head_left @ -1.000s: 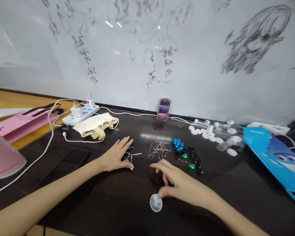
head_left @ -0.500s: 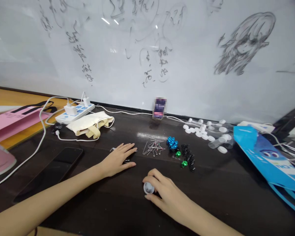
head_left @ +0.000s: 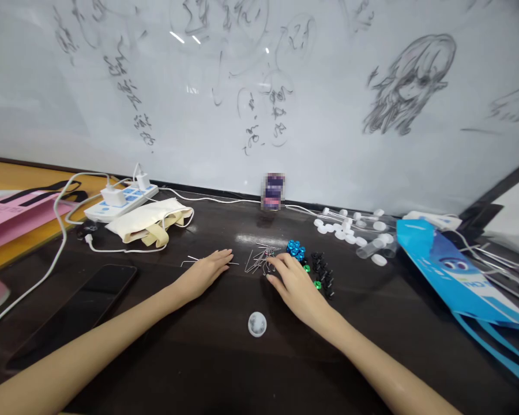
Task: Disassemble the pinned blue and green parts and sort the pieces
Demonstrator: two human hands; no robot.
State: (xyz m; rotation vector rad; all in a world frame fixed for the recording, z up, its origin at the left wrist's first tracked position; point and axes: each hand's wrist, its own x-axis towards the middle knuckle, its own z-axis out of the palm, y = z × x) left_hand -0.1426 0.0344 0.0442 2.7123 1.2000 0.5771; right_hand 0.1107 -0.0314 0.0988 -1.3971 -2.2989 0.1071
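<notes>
My left hand point(head_left: 204, 273) lies palm down on the dark table, fingers stretched out over a few thin metal rods point(head_left: 188, 263). At the near edge of a pile of metal pins point(head_left: 258, 260), my right hand point(head_left: 292, 282) has its thumb and fingers bent around some pins; whether it grips one is too small to tell. A round whitish cap point(head_left: 257, 324) sits on the table, nearer to me than both hands. Beside the right hand are blue metal parts point(head_left: 296, 249), two green ones point(head_left: 318, 285) and a cluster of black screws point(head_left: 324, 274).
White caps and clear tubes point(head_left: 369, 248) lie at the back right, by a blue bag point(head_left: 462, 271). On the left are a black phone point(head_left: 75, 308), a cream pouch point(head_left: 142, 222), a power strip point(head_left: 125, 202) and a white cable. Another phone point(head_left: 273, 192) leans against the whiteboard.
My right hand has let go of the round cap and moved forward to the pin pile. My left hand has drawn back a little from the rods, its fingers closer together. The view has shifted slightly.
</notes>
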